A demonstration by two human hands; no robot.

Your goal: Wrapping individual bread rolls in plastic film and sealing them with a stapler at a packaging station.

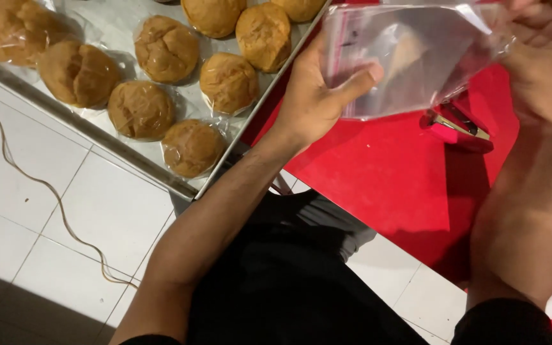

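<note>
My left hand (pixel 317 96) grips the left edge of a clear plastic bag (pixel 410 57), thumb pressed on its front. My right hand (pixel 547 61) holds the bag's right side near the top right of the view. The bag hangs over a red table (pixel 384 172). Through the plastic a pale brown shape shows faintly; I cannot tell what it is. Left of my left hand lies a metal tray (pixel 116 32) with several round brown buns (pixel 228 82), each wrapped in clear film.
A red stapler (pixel 458 128) rests on the red table just below the bag. A thin cord (pixel 52 198) trails over the white tiled floor (pixel 65 255) at the left. My dark-clothed lap fills the bottom middle.
</note>
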